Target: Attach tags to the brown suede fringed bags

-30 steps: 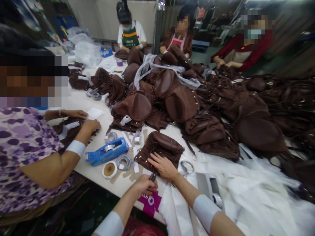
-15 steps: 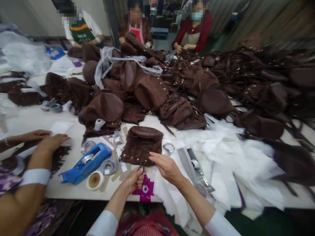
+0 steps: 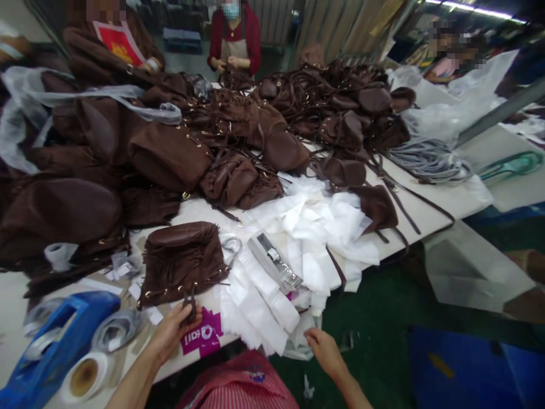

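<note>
A dark brown fringed bag (image 3: pixel 183 261) with small metal eyelets lies on the table in front of me. My left hand (image 3: pixel 181 324) is closed on the dark cord at the bag's lower edge. Out to the right, my right hand (image 3: pixel 319 343) is at the lower edge of the white sheets (image 3: pixel 266 304), its fingers curled together; whether it grips a sheet is too small to tell. Between the bag and the white pile sits a grey tape dispenser (image 3: pixel 275 261). A purple printed piece (image 3: pixel 202 332) lies just beside my left hand.
At the left are a blue tape dispenser (image 3: pixel 59 341) and tape rolls (image 3: pixel 85 376). Brown bags (image 3: pixel 170 156) are heaped across the table's back. A person in red (image 3: pixel 234 40) works opposite. Grey cords (image 3: pixel 428 159) lie at the right, above a blue surface (image 3: pixel 477 369) lower down.
The view has swung to the right. My right hand has left the bag and moved right to the white sheets' edge. My left hand still holds the cord.
</note>
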Demonstrator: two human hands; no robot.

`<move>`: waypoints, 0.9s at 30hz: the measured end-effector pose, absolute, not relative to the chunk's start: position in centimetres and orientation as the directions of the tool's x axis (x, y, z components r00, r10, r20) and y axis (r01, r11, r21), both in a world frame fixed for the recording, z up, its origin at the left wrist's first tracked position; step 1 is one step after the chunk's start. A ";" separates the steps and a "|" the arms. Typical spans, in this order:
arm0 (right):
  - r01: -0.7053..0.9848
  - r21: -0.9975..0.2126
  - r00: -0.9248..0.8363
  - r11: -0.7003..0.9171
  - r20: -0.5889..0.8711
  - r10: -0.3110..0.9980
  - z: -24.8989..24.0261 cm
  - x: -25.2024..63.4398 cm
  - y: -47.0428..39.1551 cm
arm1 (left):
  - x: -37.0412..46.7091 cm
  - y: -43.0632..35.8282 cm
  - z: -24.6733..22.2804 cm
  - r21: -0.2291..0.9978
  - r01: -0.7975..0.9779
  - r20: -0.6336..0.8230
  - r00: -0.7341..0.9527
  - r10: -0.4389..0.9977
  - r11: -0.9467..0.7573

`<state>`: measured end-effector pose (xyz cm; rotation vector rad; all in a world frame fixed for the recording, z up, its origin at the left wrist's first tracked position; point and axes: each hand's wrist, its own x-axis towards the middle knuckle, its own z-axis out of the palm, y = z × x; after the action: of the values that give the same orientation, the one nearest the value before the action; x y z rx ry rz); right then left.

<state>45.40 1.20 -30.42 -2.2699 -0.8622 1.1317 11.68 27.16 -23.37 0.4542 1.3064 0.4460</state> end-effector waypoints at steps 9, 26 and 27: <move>0.252 -0.223 0.618 -0.942 -0.712 0.334 -38.2 42.1 2.8 | 13.1 27.5 -23.6 0.559 0.011 -0.829 0.025 0.559 0.829; 0.082 -0.564 0.538 -0.821 -0.669 0.513 -35.4 43.0 0.4 | 13.2 27.3 -23.7 0.573 -0.025 -0.818 0.043 0.574 0.819; 0.088 -0.582 0.536 -0.808 -0.657 0.531 -35.1 42.9 0.4 | 13.2 27.3 -23.6 0.576 -0.031 -0.816 0.045 0.577 0.817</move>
<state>42.94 0.41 -35.09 -2.2889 -0.5017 1.2133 13.18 27.34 -23.62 0.4657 1.4639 0.4904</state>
